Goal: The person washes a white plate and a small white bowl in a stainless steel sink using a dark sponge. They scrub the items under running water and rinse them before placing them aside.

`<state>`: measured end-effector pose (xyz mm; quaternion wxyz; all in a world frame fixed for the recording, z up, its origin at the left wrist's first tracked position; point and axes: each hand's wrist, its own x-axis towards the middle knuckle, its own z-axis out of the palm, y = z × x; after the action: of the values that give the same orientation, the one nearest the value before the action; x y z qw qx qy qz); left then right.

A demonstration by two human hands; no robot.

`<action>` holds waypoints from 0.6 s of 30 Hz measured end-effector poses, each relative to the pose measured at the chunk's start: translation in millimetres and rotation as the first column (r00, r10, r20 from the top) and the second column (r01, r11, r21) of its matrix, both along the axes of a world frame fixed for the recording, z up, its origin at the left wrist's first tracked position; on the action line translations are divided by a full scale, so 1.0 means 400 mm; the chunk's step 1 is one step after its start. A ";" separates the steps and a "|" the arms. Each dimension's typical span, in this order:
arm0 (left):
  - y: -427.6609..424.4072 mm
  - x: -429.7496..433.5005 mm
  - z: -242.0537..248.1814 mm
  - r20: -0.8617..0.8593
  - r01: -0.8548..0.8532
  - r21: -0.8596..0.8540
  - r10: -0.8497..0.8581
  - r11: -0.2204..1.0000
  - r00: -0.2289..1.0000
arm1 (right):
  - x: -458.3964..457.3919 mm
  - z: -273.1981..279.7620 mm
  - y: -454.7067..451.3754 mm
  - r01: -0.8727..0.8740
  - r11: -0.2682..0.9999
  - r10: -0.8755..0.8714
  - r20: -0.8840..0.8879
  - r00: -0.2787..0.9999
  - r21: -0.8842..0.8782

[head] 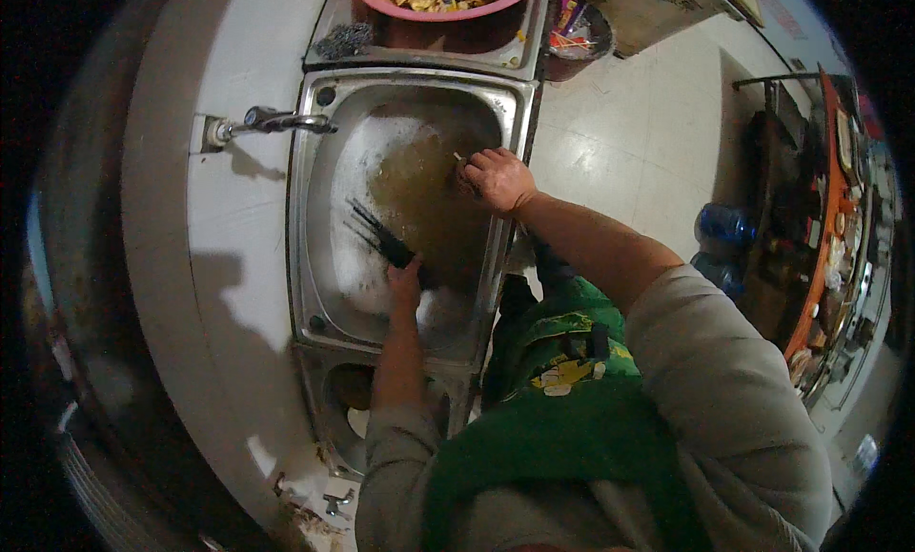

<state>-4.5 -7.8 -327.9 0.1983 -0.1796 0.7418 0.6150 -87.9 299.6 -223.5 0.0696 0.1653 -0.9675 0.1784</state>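
Note:
My left hand [405, 279] is closed around a dark bundle of sticks or a pronged utensil [386, 243], inside a stainless steel sink [325, 266]. Its thin ends point up and left towards the tap side. Murky brownish water [422, 187] covers part of the basin floor. My right hand [502, 180] is over the basin's right edge, its fingers curled on a small dark thing that is mostly hidden; a pale tip shows beside the fingertips. A metal tap [275, 120] reaches over the basin's left rim.
Beyond the basin, a steel scouring pad [344, 40] and a pink basin of food scraps [457, 14] stand on the sink unit. A lined waste bin [582, 41] is to the right. Nearer me is another basin [343, 437]. Blue water jugs [725, 223] stand by shelving.

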 end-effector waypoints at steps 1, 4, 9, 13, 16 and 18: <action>-0.013 0.010 0.006 -0.074 0.085 -0.125 -0.095 0.988 0.993 | -0.009 0.009 0.001 -0.007 1.000 0.007 0.004 1.000 -0.012; 0.020 -0.047 0.093 -0.077 0.093 0.074 -0.087 0.993 0.993 | 0.002 0.014 0.009 -0.017 1.000 0.017 0.016 1.000 0.023; 0.067 -0.125 0.273 0.018 -0.226 0.550 0.259 0.804 0.966 | -0.006 0.053 -0.008 -0.108 0.985 0.074 0.232 0.970 0.137; 0.102 -0.146 0.370 -0.075 -0.275 0.486 0.353 0.830 0.933 | -0.035 0.027 -0.027 -0.215 0.955 0.108 0.434 0.894 0.205; 0.095 -0.137 0.339 -0.051 -0.277 0.467 0.338 0.840 0.940 | -0.048 0.075 -0.117 -0.230 0.972 0.234 0.177 0.956 -0.040; 0.098 -0.119 0.333 -0.105 -0.232 0.494 0.323 0.838 0.941 | -0.073 0.126 -0.203 -0.255 0.894 0.361 0.256 0.896 -0.369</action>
<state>-52.1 31.6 -194.7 0.0752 -0.1738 0.5495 0.8138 -117.1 218.4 -173.1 -0.0905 0.2736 -0.8836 0.3690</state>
